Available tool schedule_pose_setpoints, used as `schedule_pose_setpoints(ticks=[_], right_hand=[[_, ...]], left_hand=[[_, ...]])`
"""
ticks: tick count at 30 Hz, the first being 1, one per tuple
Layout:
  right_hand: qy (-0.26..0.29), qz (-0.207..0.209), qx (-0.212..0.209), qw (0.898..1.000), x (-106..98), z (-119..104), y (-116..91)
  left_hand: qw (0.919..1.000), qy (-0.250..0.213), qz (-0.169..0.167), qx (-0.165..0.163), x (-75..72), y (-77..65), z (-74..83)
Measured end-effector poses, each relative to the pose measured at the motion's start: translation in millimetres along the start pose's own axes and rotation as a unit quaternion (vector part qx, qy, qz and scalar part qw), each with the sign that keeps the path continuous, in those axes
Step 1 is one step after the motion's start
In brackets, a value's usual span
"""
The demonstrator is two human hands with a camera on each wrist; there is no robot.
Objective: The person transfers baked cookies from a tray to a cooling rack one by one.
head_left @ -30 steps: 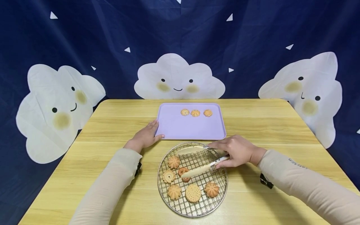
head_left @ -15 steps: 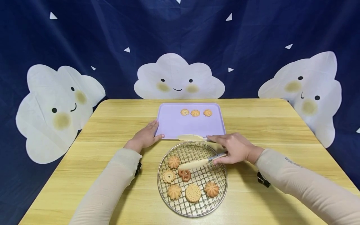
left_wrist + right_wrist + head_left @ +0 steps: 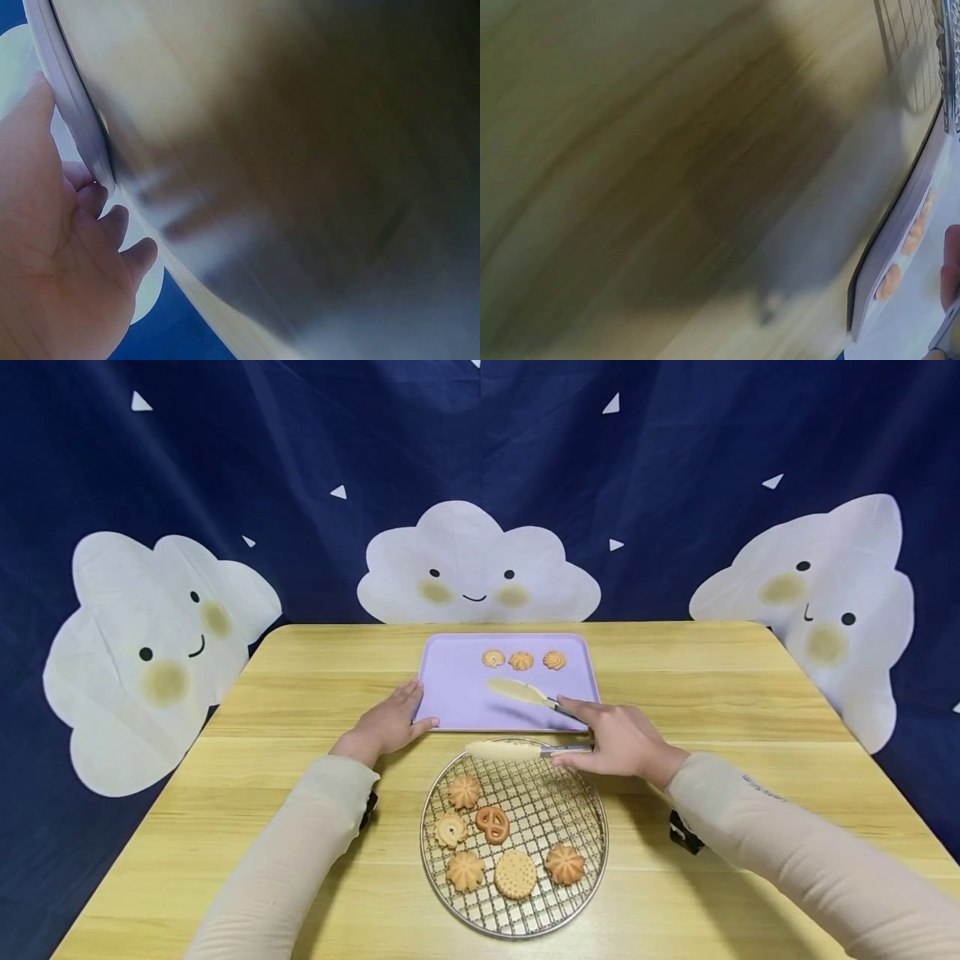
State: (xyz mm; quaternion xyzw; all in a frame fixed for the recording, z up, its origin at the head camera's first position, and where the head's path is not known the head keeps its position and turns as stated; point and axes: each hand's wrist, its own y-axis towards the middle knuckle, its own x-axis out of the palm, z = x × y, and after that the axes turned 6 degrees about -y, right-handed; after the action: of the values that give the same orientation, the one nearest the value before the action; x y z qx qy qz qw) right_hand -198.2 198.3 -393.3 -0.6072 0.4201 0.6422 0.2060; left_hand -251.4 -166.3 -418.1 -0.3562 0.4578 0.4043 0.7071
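Observation:
My right hand [image 3: 622,739] holds a pair of tongs [image 3: 506,750] with cream-coloured tips, spread wide with nothing between them. One tip is over the lilac tray [image 3: 457,693], the other over the back rim of a round wire rack [image 3: 551,802]. On the tray, three cookies [image 3: 521,661] form a row near the back. My left hand [image 3: 384,724] touches the tray's front left corner, fingers along the side and thumb at the front edge. The rack bears a pretzel-shaped cookie [image 3: 492,824], a round dotted biscuit [image 3: 515,874] and several flower-shaped cookies [image 3: 565,865].
A wood-grain table [image 3: 337,852] carries everything, the tray standing directly behind the rack. Behind the table hangs a dark blue curtain [image 3: 480,460] with smiling clouds. In the right wrist view, the tray's edge [image 3: 892,232] and part of the rack [image 3: 950,67] show at the right.
My right hand has moved back and slightly left, taking the empty tongs from above the pretzel-shaped cookie towards the tray. Left hand, tray and cookies have stayed in place.

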Motion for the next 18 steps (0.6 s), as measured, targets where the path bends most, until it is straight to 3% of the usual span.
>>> schedule_pose_setpoints(ticks=[10,18], right_hand=[[0.013,-0.001,0.114,0.993,4,6,9],[-0.001,-0.037,0.203,0.978,6,13,20]], left_hand=[[1.0,0.0,-0.001,0.001,0.3,0.9,-0.2],[1.0,-0.003,0.002,0.003,-0.4,-0.4,0.0]])
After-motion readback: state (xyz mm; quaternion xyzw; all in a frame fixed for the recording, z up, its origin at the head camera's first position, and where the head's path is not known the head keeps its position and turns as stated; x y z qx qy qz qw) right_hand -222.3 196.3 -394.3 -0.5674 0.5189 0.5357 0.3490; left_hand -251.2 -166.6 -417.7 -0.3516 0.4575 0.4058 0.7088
